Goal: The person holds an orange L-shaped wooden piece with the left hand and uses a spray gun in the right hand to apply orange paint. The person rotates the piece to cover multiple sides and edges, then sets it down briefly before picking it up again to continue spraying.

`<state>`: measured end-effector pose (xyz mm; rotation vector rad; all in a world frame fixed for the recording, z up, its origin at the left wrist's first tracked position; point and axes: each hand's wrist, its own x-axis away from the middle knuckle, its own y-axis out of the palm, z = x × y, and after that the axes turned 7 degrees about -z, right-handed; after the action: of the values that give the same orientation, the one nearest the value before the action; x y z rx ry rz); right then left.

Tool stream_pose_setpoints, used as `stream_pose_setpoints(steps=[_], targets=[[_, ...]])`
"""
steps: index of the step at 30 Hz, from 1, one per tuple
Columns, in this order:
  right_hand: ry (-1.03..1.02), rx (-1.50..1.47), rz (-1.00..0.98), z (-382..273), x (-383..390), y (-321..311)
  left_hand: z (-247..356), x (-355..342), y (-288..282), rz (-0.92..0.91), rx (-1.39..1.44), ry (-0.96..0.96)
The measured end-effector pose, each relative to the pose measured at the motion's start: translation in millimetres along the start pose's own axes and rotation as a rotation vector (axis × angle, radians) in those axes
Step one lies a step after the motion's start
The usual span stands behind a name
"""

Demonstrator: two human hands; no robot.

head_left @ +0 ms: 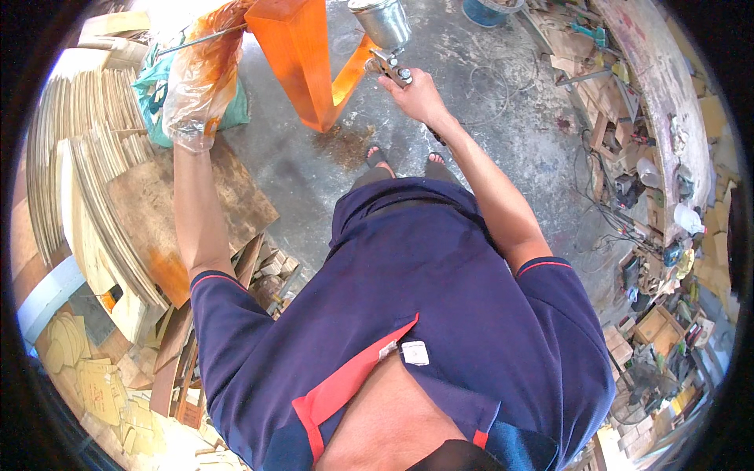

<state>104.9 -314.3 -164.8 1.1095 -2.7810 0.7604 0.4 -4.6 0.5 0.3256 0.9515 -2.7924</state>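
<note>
My right hand [419, 100] is closed around the handle of a spray gun [385, 64] with a silvery metal cup [382, 22] on top. Its front end is close to an angular, bright orange piece [302, 59], which looks like a wooden frame or furniture leg set. A clear plastic bag [192, 98], smeared with orange, covers my left hand [214, 47]. That hand appears closed on a thin rod [206, 38], which reaches the orange piece's upper left edge. The plastic hides most of the fingers, and the piece's top runs out of view.
Stacked curved wooden panels [82, 149] and a stained board [181, 212] stand on the left, beside a teal sack [236, 106]. A blue bucket [488, 11] is at the far right. Wood scraps, cables [605, 208] and tools clutter the right side of the concrete floor [534, 149].
</note>
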Motion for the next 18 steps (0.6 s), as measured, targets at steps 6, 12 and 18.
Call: stream_pose_setpoints(steps=[6, 12, 18], targets=[[0.052, 0.045, 0.013, 5.8, -11.8, -6.4, 8.1, 4.8, 5.0, 0.02, 0.05, 0.039], [0.017, 0.088, 0.163, 20.1, -19.2, -7.9, 12.9, 4.1, 5.9, 0.02, 0.054, 0.064], [0.062, 0.028, 0.122, 22.7, -2.1, -15.7, 15.0, 5.0, 6.7, 0.02, 0.055, 0.078]])
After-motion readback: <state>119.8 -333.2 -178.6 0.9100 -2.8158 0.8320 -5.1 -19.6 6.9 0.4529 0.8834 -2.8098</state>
